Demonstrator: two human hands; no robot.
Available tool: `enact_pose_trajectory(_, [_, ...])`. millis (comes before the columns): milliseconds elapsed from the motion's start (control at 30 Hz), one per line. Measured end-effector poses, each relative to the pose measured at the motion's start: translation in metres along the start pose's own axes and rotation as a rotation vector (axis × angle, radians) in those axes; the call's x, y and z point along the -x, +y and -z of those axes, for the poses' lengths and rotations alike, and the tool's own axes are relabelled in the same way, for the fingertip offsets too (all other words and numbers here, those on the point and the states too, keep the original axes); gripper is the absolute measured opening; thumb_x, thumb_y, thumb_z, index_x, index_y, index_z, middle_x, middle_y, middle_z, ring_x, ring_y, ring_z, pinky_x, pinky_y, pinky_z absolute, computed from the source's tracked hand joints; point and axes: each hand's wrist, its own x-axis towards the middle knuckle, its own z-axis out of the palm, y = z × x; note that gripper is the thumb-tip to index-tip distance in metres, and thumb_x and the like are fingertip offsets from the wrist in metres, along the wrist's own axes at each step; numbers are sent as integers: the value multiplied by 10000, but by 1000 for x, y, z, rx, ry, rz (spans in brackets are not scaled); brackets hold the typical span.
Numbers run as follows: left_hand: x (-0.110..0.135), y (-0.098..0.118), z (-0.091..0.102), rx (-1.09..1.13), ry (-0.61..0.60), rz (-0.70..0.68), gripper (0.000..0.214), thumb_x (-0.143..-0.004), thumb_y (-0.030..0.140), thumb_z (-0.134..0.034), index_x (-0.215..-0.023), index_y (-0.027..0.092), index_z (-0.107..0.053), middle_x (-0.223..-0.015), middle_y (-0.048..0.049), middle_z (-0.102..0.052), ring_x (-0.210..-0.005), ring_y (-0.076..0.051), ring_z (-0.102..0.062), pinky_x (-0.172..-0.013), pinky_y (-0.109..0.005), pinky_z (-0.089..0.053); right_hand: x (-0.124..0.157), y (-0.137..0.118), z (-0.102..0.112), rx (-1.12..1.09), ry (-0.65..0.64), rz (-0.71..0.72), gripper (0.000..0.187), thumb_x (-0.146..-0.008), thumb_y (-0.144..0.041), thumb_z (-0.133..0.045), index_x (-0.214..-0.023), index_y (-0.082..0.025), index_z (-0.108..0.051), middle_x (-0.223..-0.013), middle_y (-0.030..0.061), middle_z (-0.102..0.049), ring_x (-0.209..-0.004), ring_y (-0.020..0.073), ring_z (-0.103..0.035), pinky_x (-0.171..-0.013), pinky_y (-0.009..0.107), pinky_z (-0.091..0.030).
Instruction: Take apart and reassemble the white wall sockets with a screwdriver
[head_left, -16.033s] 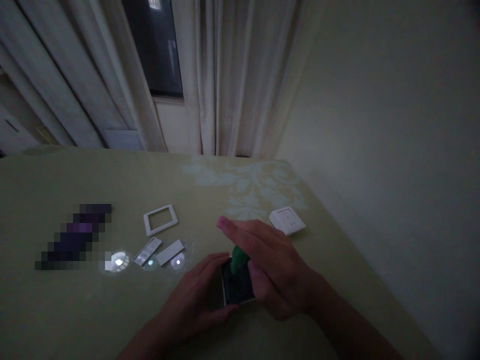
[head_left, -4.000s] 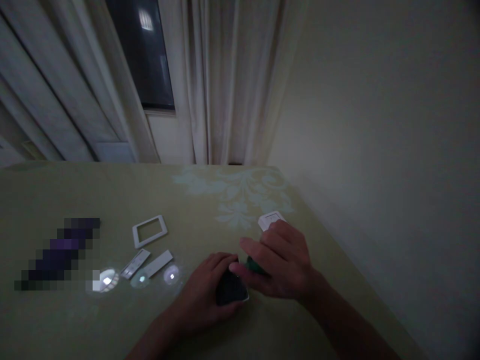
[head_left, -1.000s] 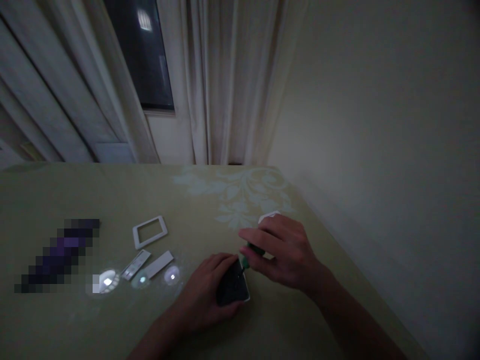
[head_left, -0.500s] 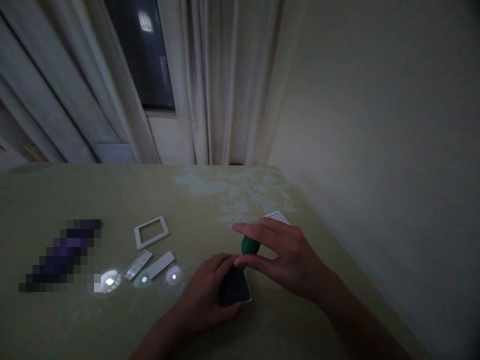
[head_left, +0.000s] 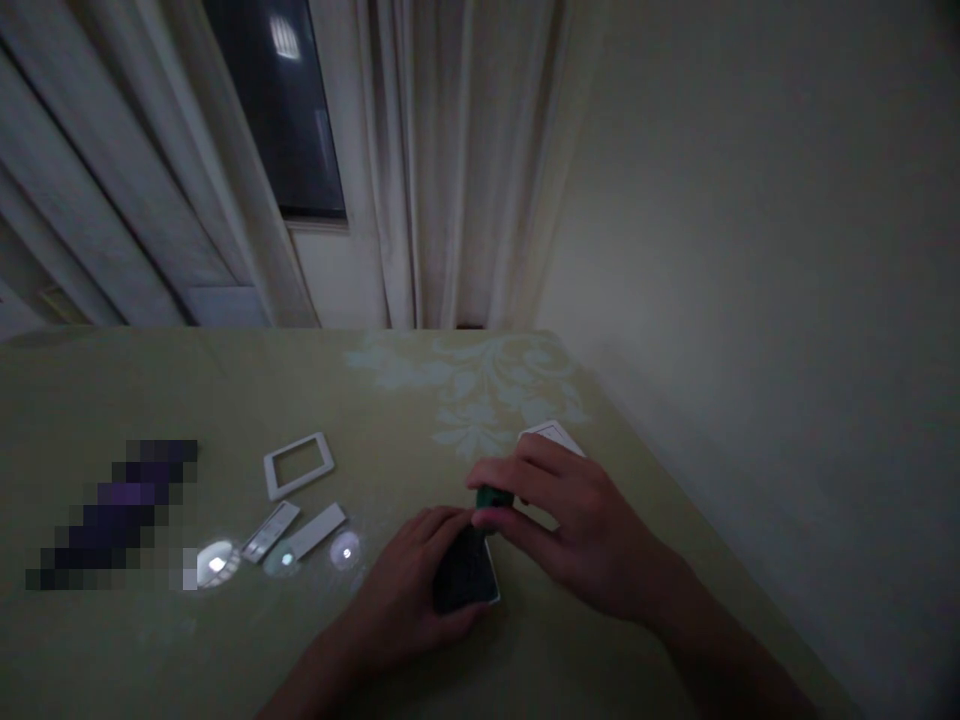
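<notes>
My left hand [head_left: 416,580] is closed around a small dark box-like piece with a white edge [head_left: 466,575], holding it low over or against the tabletop. From the right, my right hand [head_left: 559,500] pinches the green handle of a screwdriver [head_left: 493,497] between thumb and fingers. The screwdriver stands roughly upright, its lower end meeting the far right part of the dark piece. Its tip is too dark to make out. Partly behind my right hand lies a white panel [head_left: 553,433].
A white rectangular frame [head_left: 298,466] lies on the table [head_left: 187,390] to the left. Nearer are a white strip with markings [head_left: 271,532] and a plain white strip [head_left: 319,531]. A blurred-out dark object [head_left: 112,515] lies far left. The wall [head_left: 712,350] borders the table's right side.
The fingers of my right hand have closed in around the green handle, which shows less than before. My left hand keeps its hold on the dark piece.
</notes>
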Motion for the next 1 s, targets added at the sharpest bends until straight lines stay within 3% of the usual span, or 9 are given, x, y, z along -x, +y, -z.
enact_pose_trajectory(133, [-1, -1, 0, -10, -4, 9, 798, -841, 342, -853, -1538, 305, -468, -1470, -134, -645, -1302, -377, -653, -1099, -572, -569, -2, 7, 9, -172, -96, -72, 435, -1060, -285, -688, -1492, -288, -636, -1386, 109, -650, -1268, 235, -660, -1082, 402, -566])
enact_pose_trajectory(200, [0, -3, -1, -29, 2, 11, 814, -836, 353, -860, -1549, 303, -471, -1484, -137, -643, -1312, -385, -651, -1105, -575, -570, -4, 12, 9, -256, -121, -59, 440, -1080, -235, -638, -1515, -290, -609, -1468, 100, -659, -1353, 233, -639, -1152, 422, -527])
enact_pose_trajectory(300, [2, -5, -3, -52, 22, 18, 832, -824, 364, -877, -1557, 314, -485, -1499, -129, -645, -1324, -390, -649, -1116, -570, -570, -6, 17, 4, -290, -59, -77, 356, -1068, -227, -679, -1421, -274, -660, -1307, 54, -775, -1192, 195, -733, -1069, 352, -568])
enact_pose_trajectory(500, [3, -6, -3, -68, 14, 25, 841, -829, 361, -880, -1568, 310, -480, -1543, -132, -623, -1374, -390, -625, -1145, -573, -558, -2, 13, -8, -24, 123, -69, 333, -1006, -352, -784, -1302, -236, -686, -1129, 53, -803, -1000, 219, -766, -888, 340, -591])
enact_pose_trajectory(633, [2, -4, -1, -47, 3, 29, 818, -843, 342, -860, -1567, 315, -480, -1546, -120, -623, -1368, -374, -633, -1153, -561, -553, 0, 6, 0, -12, 34, -162, 321, -976, -330, -822, -1235, -210, -675, -1111, 63, -770, -1023, 237, -740, -894, 359, -579])
enact_pose_trajectory(833, [3, -6, 0, -34, -8, 26, 811, -847, 322, -849, -1561, 308, -464, -1537, -132, -615, -1369, -377, -620, -1145, -574, -546, -6, 7, 17, -356, -243, -163, 376, -1066, -202, -681, -1427, -283, -616, -1329, 45, -752, -1198, 190, -712, -1050, 344, -551])
enact_pose_trajectory(1000, [0, -2, 0, -19, -31, 42, 803, -850, 337, -856, -1554, 322, -469, -1495, -121, -634, -1327, -365, -639, -1127, -561, -550, -7, 7, 7, -262, -96, -200, 269, -970, -208, -824, -1203, -256, -697, -1125, 2, -790, -1019, 174, -738, -932, 300, -558])
